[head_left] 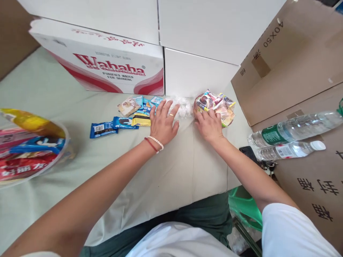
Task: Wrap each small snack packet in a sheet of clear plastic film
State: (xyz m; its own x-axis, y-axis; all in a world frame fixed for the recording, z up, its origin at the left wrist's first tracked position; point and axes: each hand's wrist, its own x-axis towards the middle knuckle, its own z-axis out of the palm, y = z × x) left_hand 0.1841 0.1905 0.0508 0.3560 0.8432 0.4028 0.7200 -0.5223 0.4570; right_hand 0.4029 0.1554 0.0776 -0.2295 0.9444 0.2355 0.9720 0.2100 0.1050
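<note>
My left hand [162, 121] lies flat on the table with its fingers stretched out, touching a crumpled clear plastic bag [183, 106]. Just left of it lie several small snack packets [135, 111], blue, yellow and beige. My right hand [209, 123] rests with fingers curled against a clear bag filled with assorted snacks [215, 104]. Whether those fingers pinch the bag is hidden.
White cartons, one printed Wahaha [107, 60], stand along the back of the pale green table [53, 89]. A clear tub of snacks [29, 146] sits at the left. Brown cardboard [289, 57] and two water bottles [294, 135] lie on the right.
</note>
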